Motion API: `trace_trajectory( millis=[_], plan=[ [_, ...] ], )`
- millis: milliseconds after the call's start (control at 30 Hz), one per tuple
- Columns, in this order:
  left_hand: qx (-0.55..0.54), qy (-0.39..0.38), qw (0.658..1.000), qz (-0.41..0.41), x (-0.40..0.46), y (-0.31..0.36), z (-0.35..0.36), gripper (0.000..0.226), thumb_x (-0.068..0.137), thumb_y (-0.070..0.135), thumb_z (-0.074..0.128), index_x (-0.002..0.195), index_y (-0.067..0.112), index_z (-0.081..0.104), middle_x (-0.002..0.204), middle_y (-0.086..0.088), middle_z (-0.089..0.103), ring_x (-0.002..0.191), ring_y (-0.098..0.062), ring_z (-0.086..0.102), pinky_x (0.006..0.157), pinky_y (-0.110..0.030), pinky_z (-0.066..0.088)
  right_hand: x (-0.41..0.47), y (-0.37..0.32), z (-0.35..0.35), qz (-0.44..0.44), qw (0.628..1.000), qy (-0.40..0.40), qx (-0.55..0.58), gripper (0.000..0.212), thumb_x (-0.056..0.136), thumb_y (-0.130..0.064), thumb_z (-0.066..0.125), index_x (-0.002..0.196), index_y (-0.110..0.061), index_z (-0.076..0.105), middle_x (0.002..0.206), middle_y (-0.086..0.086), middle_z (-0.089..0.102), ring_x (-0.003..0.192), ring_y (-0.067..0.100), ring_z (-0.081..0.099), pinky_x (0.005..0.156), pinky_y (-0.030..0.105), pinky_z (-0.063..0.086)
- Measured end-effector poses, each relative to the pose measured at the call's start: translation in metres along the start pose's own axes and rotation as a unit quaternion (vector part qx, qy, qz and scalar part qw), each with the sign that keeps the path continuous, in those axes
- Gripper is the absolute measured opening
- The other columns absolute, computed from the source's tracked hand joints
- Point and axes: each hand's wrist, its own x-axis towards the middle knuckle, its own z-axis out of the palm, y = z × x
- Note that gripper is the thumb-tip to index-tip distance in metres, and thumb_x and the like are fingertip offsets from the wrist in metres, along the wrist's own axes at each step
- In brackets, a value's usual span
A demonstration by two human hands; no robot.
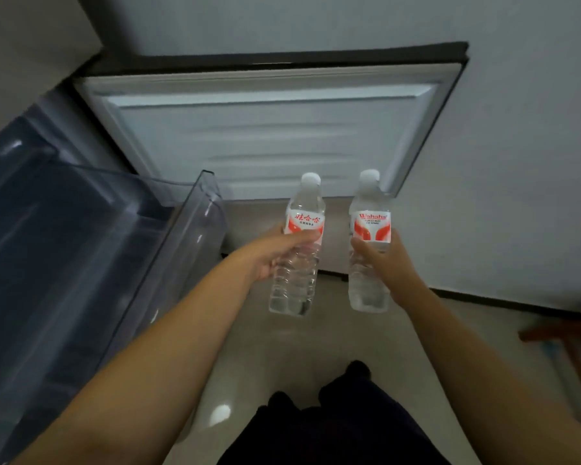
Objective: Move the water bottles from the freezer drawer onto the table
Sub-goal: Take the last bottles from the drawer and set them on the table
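Two clear water bottles with white caps and red-and-white labels are held upright in front of me, above the floor. My left hand grips the left bottle around its middle, just below the label. My right hand grips the right bottle the same way. The clear freezer drawer stands pulled out at the left, beside my left forearm; no bottles show inside it. No table is in view.
The freezer door hangs wide open straight ahead, its white inner side facing me. A grey wall runs along the right. Brown wooden furniture juts in at the right edge. My dark-clothed legs stand on a pale glossy floor.
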Motion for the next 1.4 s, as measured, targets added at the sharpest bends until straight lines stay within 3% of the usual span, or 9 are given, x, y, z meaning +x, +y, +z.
trace_trajectory(
  millis=[100, 200, 367, 433, 600, 933, 1100, 1300, 1400],
  plan=[
    [0.065, -0.030, 0.997, 0.025, 0.022, -0.004, 0.031, 0.015, 0.083, 0.025, 0.072, 0.093, 0.026, 0.060, 0.079, 0.005, 0.070, 0.073, -0.015, 0.065, 0.067, -0.030, 0.053, -0.009, 0.027, -0.032, 0.024, 0.999, 0.048, -0.007, 0.024, 0.084, -0.023, 0.072, 0.094, -0.029, 0.052, 0.089, -0.007, 0.062, 0.079, 0.008, 0.063, 0.066, 0.023, 0.057],
    [0.149, -0.046, 0.987, 0.027, 0.048, -0.009, 0.065, 0.031, 0.078, 0.029, 0.076, 0.103, 0.027, 0.057, 0.101, 0.000, 0.070, 0.089, -0.018, 0.067, 0.078, -0.036, 0.055, -0.016, 0.053, -0.065, 0.085, 0.993, 0.086, -0.003, 0.055, 0.080, -0.032, 0.074, 0.125, -0.022, 0.044, 0.106, -0.004, 0.059, 0.095, 0.017, 0.062, 0.083, 0.039, 0.056],
    [0.217, -0.079, 0.973, 0.004, 0.082, -0.017, 0.146, 0.045, 0.073, 0.036, 0.079, 0.107, 0.030, 0.051, 0.104, 0.001, 0.066, 0.091, -0.018, 0.066, 0.074, -0.035, 0.055, -0.028, 0.090, -0.136, 0.124, 0.981, 0.146, 0.015, 0.071, 0.076, -0.035, 0.078, 0.134, -0.018, 0.042, 0.117, 0.001, 0.061, 0.105, 0.021, 0.063, 0.090, 0.043, 0.054],
    [0.228, -0.099, 0.969, 0.010, 0.092, -0.017, 0.176, 0.031, 0.077, 0.033, 0.076, 0.096, 0.032, 0.052, 0.095, 0.004, 0.066, 0.084, -0.013, 0.064, 0.066, -0.029, 0.052, -0.031, 0.101, -0.162, 0.133, 0.978, 0.159, 0.008, 0.073, 0.076, -0.035, 0.077, 0.137, -0.018, 0.041, 0.118, 0.001, 0.060, 0.106, 0.020, 0.062, 0.091, 0.043, 0.053],
    [0.244, -0.156, 0.957, -0.003, 0.121, -0.018, 0.259, 0.024, 0.076, 0.027, 0.079, 0.095, 0.024, 0.064, 0.096, -0.005, 0.072, 0.094, -0.025, 0.069, 0.093, -0.046, 0.054, -0.044, 0.128, -0.235, 0.151, 0.966, 0.210, 0.021, 0.063, 0.077, -0.038, 0.075, 0.130, -0.016, 0.046, 0.112, 0.001, 0.063, 0.100, 0.018, 0.064, 0.083, 0.033, 0.054],
    [0.282, -0.255, 0.925, -0.018, 0.169, -0.016, 0.404, 0.063, 0.071, 0.032, 0.082, 0.122, 0.011, 0.052, 0.113, -0.012, 0.067, 0.092, -0.026, 0.069, 0.083, -0.042, 0.057, -0.087, 0.167, -0.342, 0.186, 0.911, 0.359, 0.081, 0.071, 0.078, -0.038, 0.075, 0.135, -0.016, 0.040, 0.114, -0.001, 0.062, 0.099, 0.014, 0.063, 0.073, 0.020, 0.050],
    [0.332, -0.350, 0.876, -0.019, 0.196, -0.006, 0.478, 0.070, 0.064, 0.038, 0.084, 0.122, 0.012, 0.052, 0.113, -0.012, 0.066, 0.096, -0.028, 0.069, 0.086, -0.046, 0.057, -0.105, 0.188, -0.378, 0.211, 0.869, 0.429, 0.127, 0.069, 0.079, -0.033, 0.076, 0.134, -0.015, 0.040, 0.111, -0.001, 0.061, 0.101, 0.014, 0.064, 0.078, 0.022, 0.053],
    [0.403, -0.467, 0.787, -0.002, 0.226, 0.014, 0.577, 0.028, 0.082, 0.021, 0.073, 0.103, 0.020, 0.055, 0.101, -0.006, 0.065, 0.089, -0.021, 0.066, 0.075, -0.032, 0.055, -0.103, 0.201, -0.425, 0.226, 0.807, 0.514, 0.182, 0.070, 0.080, -0.030, 0.076, 0.137, -0.014, 0.037, 0.114, 0.002, 0.059, 0.098, 0.013, 0.062, 0.075, 0.020, 0.052],
    [0.434, -0.498, 0.750, 0.014, 0.233, 0.030, 0.620, 0.020, 0.083, 0.018, 0.072, 0.092, 0.023, 0.055, 0.094, -0.002, 0.064, 0.093, -0.023, 0.064, 0.086, -0.037, 0.054, -0.103, 0.201, -0.447, 0.229, 0.773, 0.556, 0.202, 0.067, 0.080, -0.026, 0.076, 0.135, -0.011, 0.040, 0.117, 0.005, 0.060, 0.094, 0.012, 0.062, 0.071, 0.019, 0.050]
  ],
)
